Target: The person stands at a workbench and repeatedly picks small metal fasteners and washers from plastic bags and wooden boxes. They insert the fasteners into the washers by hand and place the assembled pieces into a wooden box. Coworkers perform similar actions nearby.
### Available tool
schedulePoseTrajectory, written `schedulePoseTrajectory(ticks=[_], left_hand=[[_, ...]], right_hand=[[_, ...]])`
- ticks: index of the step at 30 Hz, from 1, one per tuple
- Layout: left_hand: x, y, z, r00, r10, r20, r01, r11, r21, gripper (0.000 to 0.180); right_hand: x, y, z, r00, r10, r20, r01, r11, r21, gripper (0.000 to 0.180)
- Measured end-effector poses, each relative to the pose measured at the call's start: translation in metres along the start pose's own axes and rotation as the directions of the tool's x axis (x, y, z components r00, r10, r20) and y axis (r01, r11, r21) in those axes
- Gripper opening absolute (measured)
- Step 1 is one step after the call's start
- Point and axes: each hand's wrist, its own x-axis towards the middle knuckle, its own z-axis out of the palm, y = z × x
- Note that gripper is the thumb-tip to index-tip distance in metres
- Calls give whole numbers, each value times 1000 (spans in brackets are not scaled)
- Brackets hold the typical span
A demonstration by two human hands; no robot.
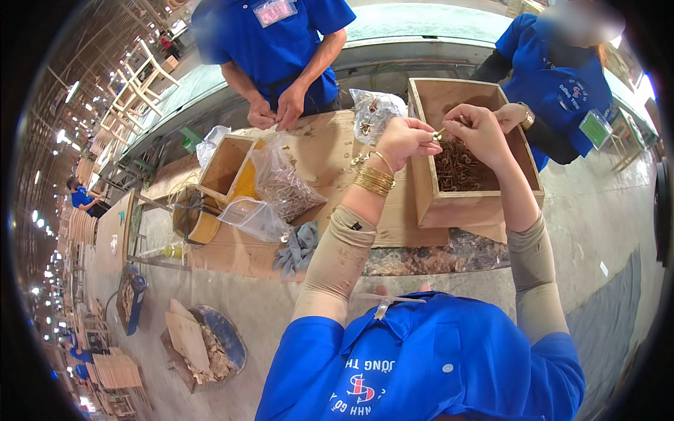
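Both my hands meet above the near part of a wooden box [460,203] that holds a heap of bolts [458,172]. Between my fingertips is a small brass-coloured bolt [439,132]. My left hand [409,140], below gold bangles, pinches one end of it. With thumb and forefinger together, my right hand [481,133] grips the other end. Whether a washer or nut sits on the bolt is too small to tell. Loose small metal rings [358,160] lie on the table board [337,182] left of the box.
Across the table a co-worker's hands [277,111] come together. Another co-worker's hand [511,116] reaches over the box's right wall. Clear bags of fasteners [284,184] [375,112], a smaller wooden box [228,165], a grey glove [298,247] and a yellow scoop-like piece [206,228] lie about.
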Motion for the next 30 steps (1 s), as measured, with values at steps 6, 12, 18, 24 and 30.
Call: schedulePoseTrajectory(ticks=[6, 12, 18, 24, 30], left_hand=[[10, 0, 22, 1000, 4, 17, -5, 996, 92, 12], [19, -3, 36, 999, -27, 44, 22, 993, 120, 13], [27, -4, 45, 993, -114, 32, 107, 979, 171, 15], [26, -6, 21, 993, -69, 96, 58, 992, 113, 23], [-7, -16, -58, 968, -88, -236, 185, 886, 425, 21]], right_hand=[[-1, 2, -11, 995, -66, 77, 86, 952, -294, 12], [-10, 11, -16, 997, -14, 71, 23, 991, -135, 18], [-18, 12, -37, 980, 198, 11, -198, 972, 128, 25], [-29, -7, -33, 930, 364, 62, -367, 893, 259, 24], [-33, 10, -37, 929, 357, 93, -367, 922, 121, 20]])
